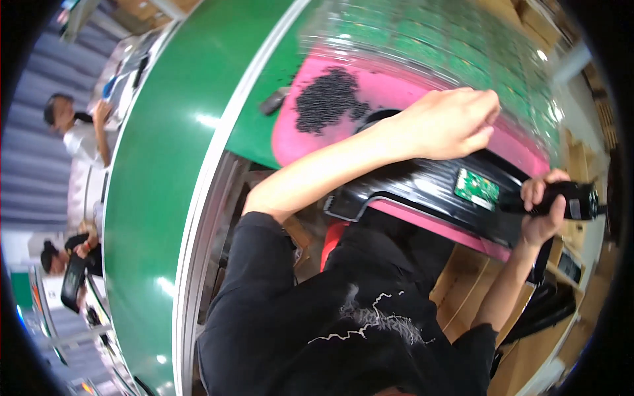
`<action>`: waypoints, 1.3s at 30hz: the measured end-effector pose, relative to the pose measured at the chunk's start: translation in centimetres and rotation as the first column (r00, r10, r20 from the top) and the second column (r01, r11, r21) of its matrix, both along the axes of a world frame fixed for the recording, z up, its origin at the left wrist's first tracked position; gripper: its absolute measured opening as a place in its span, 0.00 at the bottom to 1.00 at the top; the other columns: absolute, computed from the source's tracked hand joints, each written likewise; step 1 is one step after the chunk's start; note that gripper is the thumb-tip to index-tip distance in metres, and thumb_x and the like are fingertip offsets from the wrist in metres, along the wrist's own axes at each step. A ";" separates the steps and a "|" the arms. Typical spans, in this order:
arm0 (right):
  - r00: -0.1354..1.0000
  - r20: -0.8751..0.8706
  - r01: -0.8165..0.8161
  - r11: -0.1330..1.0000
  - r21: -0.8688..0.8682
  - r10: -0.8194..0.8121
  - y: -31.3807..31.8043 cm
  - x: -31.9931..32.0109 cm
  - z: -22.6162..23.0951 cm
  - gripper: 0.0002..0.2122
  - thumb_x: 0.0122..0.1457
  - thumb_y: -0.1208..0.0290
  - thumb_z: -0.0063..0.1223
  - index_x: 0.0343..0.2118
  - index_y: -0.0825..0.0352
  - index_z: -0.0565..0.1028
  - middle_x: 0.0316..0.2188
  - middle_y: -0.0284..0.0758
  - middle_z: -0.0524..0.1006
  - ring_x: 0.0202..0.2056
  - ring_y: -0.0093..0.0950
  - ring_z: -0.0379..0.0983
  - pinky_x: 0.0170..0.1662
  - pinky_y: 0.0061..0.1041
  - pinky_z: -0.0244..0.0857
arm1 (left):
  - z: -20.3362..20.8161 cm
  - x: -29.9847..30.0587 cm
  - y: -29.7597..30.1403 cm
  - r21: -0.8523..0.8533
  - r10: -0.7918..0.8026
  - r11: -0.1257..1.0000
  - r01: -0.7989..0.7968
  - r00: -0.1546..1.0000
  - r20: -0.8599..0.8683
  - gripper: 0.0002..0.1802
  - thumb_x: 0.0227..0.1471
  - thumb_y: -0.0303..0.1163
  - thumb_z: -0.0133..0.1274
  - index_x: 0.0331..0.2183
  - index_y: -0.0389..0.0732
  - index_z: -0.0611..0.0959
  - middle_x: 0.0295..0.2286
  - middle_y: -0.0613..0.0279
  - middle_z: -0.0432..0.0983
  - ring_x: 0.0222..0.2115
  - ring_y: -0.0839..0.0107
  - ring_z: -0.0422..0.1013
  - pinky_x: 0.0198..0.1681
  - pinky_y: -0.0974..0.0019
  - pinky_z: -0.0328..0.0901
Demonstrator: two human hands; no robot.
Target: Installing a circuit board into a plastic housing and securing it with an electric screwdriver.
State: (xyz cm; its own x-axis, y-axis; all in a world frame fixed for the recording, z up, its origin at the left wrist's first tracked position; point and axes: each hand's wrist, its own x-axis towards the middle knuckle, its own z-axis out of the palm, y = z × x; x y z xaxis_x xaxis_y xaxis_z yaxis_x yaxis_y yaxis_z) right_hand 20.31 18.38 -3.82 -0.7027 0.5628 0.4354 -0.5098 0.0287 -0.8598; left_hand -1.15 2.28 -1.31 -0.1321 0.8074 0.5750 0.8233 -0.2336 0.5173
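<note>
A long black plastic panel (422, 188) lies across the pink mat (396, 92) right of the frame's centre, with a small green circuit board (476, 188) set into it. The left hand (449, 122) presses on the panel's far edge, fingers curled together, probably to keep it steady. At the right edge, the right hand (545, 211) grips a black power screwdriver (568, 200), fingers clamped around it, beside the board. Small black screws (327, 99) lie in a heap on the mat, near at hand.

I have one view only, a fisheye head camera looking steeply down my own chest, close over the pink mat (396, 92) and black housing (422, 188). The green conveyor belt (165, 165) bends along the left; the frame's rim is dark.
</note>
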 end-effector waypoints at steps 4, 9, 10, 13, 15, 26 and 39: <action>0.999 0.032 0.031 0.999 0.014 -0.031 0.8 0.5 0.6 0.21 0.56 0.50 0.51 0.37 0.67 0.65 0.18 0.28 0.63 0.17 0.19 0.57 0.24 0.20 0.52 | 3.1 -1.6 -5.0 -0.212 0.195 0.958 -0.194 0.981 -0.018 0.12 0.51 0.35 0.49 0.29 0.34 0.74 0.23 0.48 0.75 0.27 0.55 0.75 0.31 0.56 0.68; 0.994 0.041 -0.106 0.993 0.044 0.105 0.9 0.1 1.2 0.19 0.58 0.51 0.48 0.37 0.66 0.65 0.19 0.28 0.63 0.18 0.18 0.57 0.27 0.20 0.53 | -0.8 -3.6 -13.6 -0.470 0.509 0.688 -0.553 0.829 -0.230 0.31 0.56 0.51 0.48 0.17 0.31 0.78 0.15 0.42 0.72 0.22 0.50 0.74 0.29 0.52 0.69; 0.992 0.059 -0.113 0.993 0.044 0.110 0.8 -0.1 1.2 0.20 0.57 0.50 0.49 0.37 0.65 0.64 0.19 0.27 0.63 0.18 0.18 0.57 0.28 0.19 0.53 | -0.3 -2.9 -14.6 -0.705 0.437 0.573 -0.418 0.883 -0.169 0.34 0.57 0.53 0.46 0.16 0.30 0.77 0.12 0.43 0.70 0.20 0.51 0.75 0.28 0.53 0.69; 0.989 0.082 -0.114 0.983 -0.141 0.126 1.0 -0.2 2.3 0.19 0.60 0.52 0.49 0.38 0.66 0.65 0.21 0.27 0.63 0.21 0.17 0.58 0.30 0.19 0.54 | -3.1 0.9 -17.0 -0.734 0.576 0.592 -0.333 0.812 0.096 0.33 0.55 0.52 0.46 0.15 0.30 0.77 0.10 0.51 0.72 0.16 0.57 0.75 0.28 0.56 0.71; 0.982 0.174 0.129 0.927 -0.353 -0.070 1.5 -0.3 3.6 0.14 0.63 0.59 0.48 0.39 0.66 0.67 0.22 0.27 0.65 0.23 0.18 0.59 0.32 0.19 0.55 | -2.9 2.4 -18.0 -0.786 0.573 0.613 -0.080 0.730 0.373 0.28 0.53 0.46 0.48 0.14 0.32 0.77 0.09 0.54 0.72 0.14 0.65 0.75 0.23 0.63 0.70; 0.987 -0.045 0.098 0.804 -0.587 -0.153 1.8 3.4 6.5 0.16 0.59 0.76 0.49 0.48 0.72 0.64 0.46 0.42 0.65 0.52 0.35 0.61 0.64 0.49 0.51 | -9.3 9.9 -19.6 0.059 -0.069 0.997 -0.041 -0.307 0.949 0.31 0.44 0.34 0.53 0.47 0.22 0.69 0.39 0.40 0.75 0.30 0.48 0.78 0.31 0.55 0.75; 0.832 0.151 0.260 0.615 0.744 -0.534 4.0 -4.3 5.6 0.15 0.58 0.79 0.52 0.48 0.68 0.69 0.42 0.33 0.72 0.42 0.22 0.70 0.41 0.21 0.67 | -5.4 3.1 -33.6 0.247 -0.276 0.485 -0.839 0.122 0.953 0.37 0.47 0.45 0.49 0.53 0.29 0.67 0.44 0.33 0.72 0.32 0.55 0.78 0.27 0.67 0.76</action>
State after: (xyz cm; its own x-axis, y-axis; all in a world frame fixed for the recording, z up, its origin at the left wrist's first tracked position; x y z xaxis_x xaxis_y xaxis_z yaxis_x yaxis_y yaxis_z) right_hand 16.03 22.43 1.82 -0.6514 0.4693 0.5962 0.0049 0.7883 -0.6153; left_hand 1.99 -31.30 -6.73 -0.9985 -0.0490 -0.0252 0.0217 -0.7697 0.6380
